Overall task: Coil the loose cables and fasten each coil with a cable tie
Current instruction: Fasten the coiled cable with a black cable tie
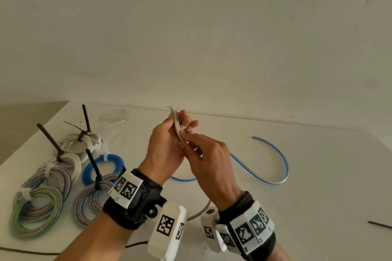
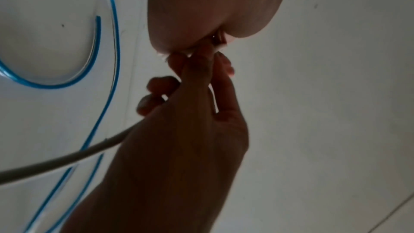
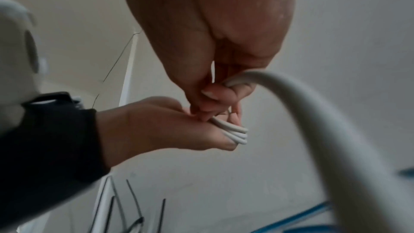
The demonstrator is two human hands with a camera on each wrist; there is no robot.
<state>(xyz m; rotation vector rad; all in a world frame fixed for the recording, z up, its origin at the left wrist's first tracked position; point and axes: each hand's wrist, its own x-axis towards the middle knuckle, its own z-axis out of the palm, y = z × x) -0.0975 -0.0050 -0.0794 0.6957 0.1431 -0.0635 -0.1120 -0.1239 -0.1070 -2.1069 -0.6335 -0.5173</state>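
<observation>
Fingers (image 3: 228, 141) of the left hand (image 1: 164, 146) curled round several stacked turns of white cable (image 1: 177, 127), held raised above the bench (image 1: 297, 176); three turns visible side by side against the palm in the right wrist view. Fingers of the right hand (image 1: 209, 160) pinching the same white cable just below the left-hand grip, thumb and forefinger closed on it. Both hands touching at the cable. Free run of white cable hanging down from the hands, passing between the two wrists toward the bench.

Relative to the white cable in hand: loose blue cable (image 1: 275, 167) lying uncoiled on the bench below and to the right, curving in an open loop, one end passing beneath the hands. To the left, a group of finished coils on the bench: two white coils (image 1: 74, 146) bound with black cable ties (image 1: 86, 121), tails sticking up; a blue coil (image 1: 104, 165) with a white tie; a grey-blue coil (image 1: 91, 203) with a black tie; further left, a grey-blue coil and a green coil (image 1: 36, 216), each with a white tie, overlapping. Far right, a single black cable tie (image 1: 379, 224) lying flat on the bench. Below left, a dark cord (image 1: 25, 251) along the near edge. Wrist bands with printed markers on both forearms.
</observation>
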